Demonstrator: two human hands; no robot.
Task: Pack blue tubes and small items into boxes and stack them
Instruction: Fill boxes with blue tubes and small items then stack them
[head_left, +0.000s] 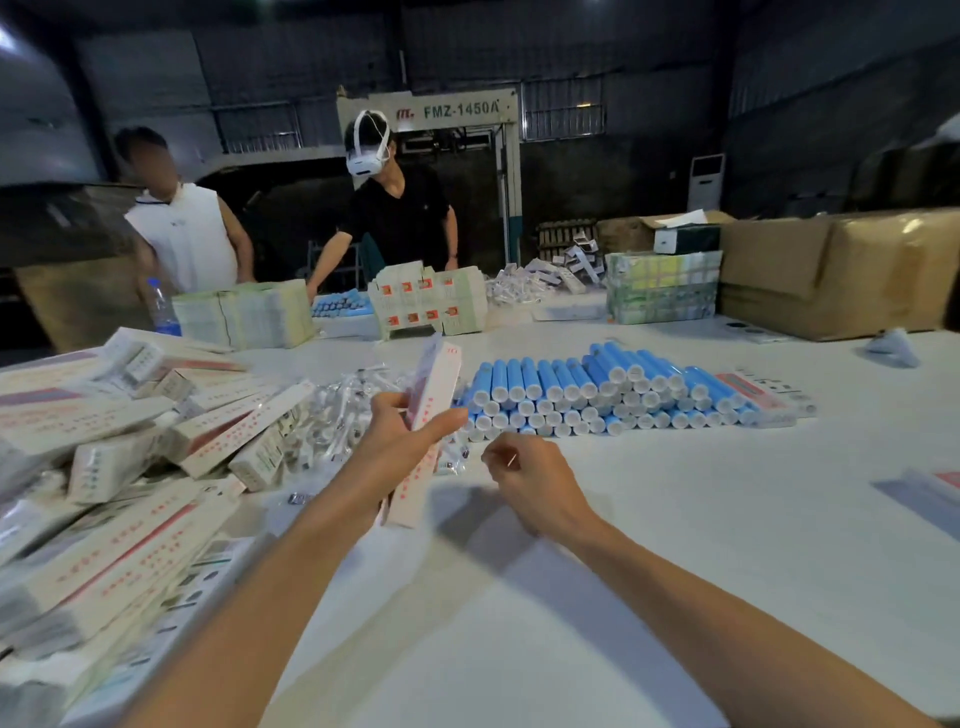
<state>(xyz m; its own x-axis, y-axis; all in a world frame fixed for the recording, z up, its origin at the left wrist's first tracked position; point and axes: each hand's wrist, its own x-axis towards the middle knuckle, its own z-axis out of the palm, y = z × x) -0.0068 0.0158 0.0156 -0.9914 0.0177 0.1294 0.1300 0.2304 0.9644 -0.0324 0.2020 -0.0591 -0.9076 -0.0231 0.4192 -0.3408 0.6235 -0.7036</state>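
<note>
A box (437, 387) is gripped mid-length by the left hand (402, 434), fingers wrapped round it: light thin card, easily crushed, best held by the edges. The right hand (532, 480) is curled, contents unclear. Tubes (597, 395) are piled far right

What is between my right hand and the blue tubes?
Nothing visible. Only table surface lies between the right hand and the near caps of the tubes. The box in the left hand and the small packets sit to the left of that path.
</note>
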